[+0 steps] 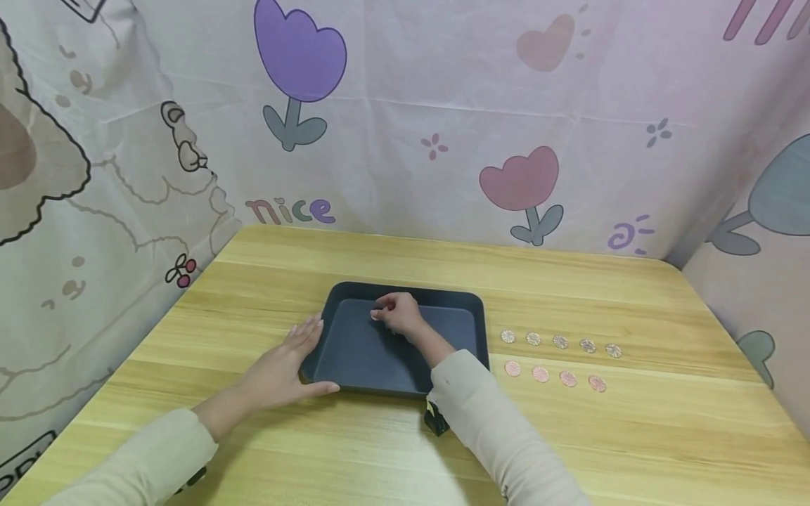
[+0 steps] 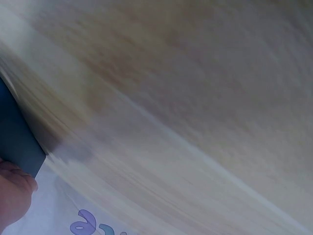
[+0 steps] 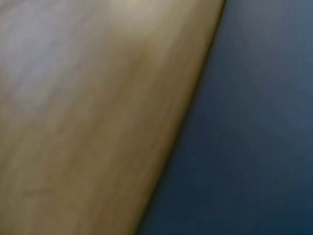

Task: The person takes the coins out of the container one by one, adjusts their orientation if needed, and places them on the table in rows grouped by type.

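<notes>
A dark rectangular baking tray lies on the wooden table. My left hand rests at its left side, fingers straight along the edge and the thumb at the front left corner. In the left wrist view, the fingertips meet the tray's dark wall. Inside the tray's outline, toward the back left, my right hand pinches a small copper-coloured coin between thumb and fingers, low over the tray floor. The right wrist view shows only the tray and blurred table, no hand.
Right of the tray, several silver-coloured coins lie in a row, with a row of several copper-coloured coins in front of it. A printed cloth hangs behind the wooden table and at both sides.
</notes>
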The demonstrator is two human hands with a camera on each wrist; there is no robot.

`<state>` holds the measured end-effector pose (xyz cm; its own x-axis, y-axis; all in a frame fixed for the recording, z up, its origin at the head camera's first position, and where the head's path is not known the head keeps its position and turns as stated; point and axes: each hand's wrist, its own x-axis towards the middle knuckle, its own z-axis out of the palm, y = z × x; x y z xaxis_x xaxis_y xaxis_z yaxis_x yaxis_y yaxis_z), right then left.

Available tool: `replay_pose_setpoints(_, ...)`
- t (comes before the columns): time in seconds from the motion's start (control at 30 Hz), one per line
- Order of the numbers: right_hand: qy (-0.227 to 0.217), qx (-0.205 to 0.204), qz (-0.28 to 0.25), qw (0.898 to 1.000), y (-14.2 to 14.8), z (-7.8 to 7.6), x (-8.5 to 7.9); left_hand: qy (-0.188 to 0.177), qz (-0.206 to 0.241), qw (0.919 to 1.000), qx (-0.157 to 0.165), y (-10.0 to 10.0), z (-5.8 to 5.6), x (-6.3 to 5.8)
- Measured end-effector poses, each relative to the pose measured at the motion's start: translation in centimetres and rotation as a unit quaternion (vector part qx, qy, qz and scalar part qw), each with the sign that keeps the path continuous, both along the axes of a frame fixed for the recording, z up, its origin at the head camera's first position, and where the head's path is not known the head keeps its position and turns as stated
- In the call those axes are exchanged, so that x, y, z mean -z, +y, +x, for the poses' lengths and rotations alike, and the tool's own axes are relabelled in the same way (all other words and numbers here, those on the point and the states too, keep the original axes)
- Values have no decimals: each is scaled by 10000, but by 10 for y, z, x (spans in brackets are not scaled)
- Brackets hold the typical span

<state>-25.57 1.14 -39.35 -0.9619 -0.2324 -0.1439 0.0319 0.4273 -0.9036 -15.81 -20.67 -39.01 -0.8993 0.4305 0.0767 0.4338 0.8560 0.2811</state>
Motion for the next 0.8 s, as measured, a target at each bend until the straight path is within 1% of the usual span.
replay_pose_setpoints(0.13,-90,-144,80,9998,1,0,1,-19,21,10000,7,0,0,0)
replay_pose_setpoints(0.23,69,-180,256,9995,0,0,2,-16,34,10000,12,0,0,0)
replay_pose_setpoints(0.37,367,-171,607,9973,-2,1,2,-26,46,10000,3,0,0,0)
replay_pose_setpoints(0.5,542,-128,943,9940,-5,2,1,-20,47,10000,2,0,1,0)
replay_pose_setpoints(0.67,573,-26,1261,9904,-6,1,2,-74,66,9999,-23,0,2,-1)
replay_pose_setpoints(0.8,599,-1,1622,9849,-6,1,1,-51,35,10000,-33,1,1,-1)
